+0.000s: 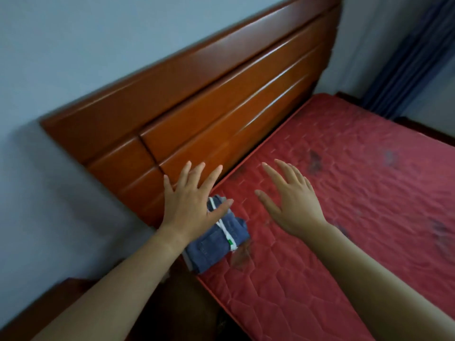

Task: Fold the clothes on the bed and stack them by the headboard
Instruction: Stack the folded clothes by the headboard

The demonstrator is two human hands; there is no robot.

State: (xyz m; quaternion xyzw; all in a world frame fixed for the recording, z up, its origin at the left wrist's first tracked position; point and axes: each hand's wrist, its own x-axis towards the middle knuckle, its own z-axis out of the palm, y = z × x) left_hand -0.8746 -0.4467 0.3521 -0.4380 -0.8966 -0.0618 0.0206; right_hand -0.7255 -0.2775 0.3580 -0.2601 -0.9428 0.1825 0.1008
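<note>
A folded stack of blue denim clothes (216, 244) with a white strip along one edge lies on the red quilted mattress (344, 205), in its corner against the brown wooden headboard (209, 99). My left hand (192, 203) is spread flat over the far end of the stack with fingers straight; whether it touches the cloth I cannot tell. My right hand (288, 200) hovers open above the mattress just right of the stack, fingers spread, holding nothing.
A pale wall (73, 45) stands behind and left of the headboard. Dark blue curtains (413, 57) hang at the far right. Dark stains mark the mattress. A wooden bed frame edge (49, 306) shows at the lower left.
</note>
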